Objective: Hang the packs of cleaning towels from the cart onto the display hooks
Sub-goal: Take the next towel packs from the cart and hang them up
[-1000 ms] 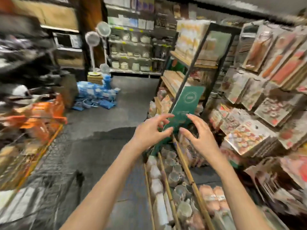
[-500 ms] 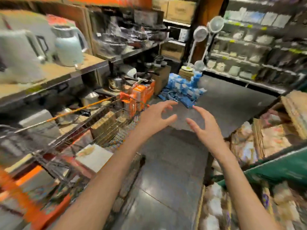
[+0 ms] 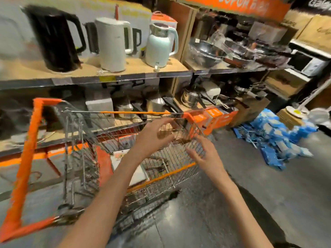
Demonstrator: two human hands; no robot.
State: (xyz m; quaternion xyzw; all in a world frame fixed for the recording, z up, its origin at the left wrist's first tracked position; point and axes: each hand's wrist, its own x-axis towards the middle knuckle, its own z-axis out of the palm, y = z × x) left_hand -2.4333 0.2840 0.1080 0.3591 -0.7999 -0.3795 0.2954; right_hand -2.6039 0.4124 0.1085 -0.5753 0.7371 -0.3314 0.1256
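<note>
Head view: left hand (image 3: 152, 135) and right hand (image 3: 206, 154) hover over cart (image 3: 114, 154), fingers spread, loosely curved, holding nothing. White pack (image 3: 138, 173) lies flat on cart floor, below and between hands, untouched. Kettles (image 3: 111, 43) on shelf (image 3: 93, 76) behind.

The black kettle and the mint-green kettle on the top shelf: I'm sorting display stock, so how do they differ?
The black kettle is taller and straight-sided; the mint-green kettle is shorter and rounded, with a shiny metal collar. The black one stands at the shelf's left, the green one at its right. Both stand upright on the same wooden shelf.
</note>
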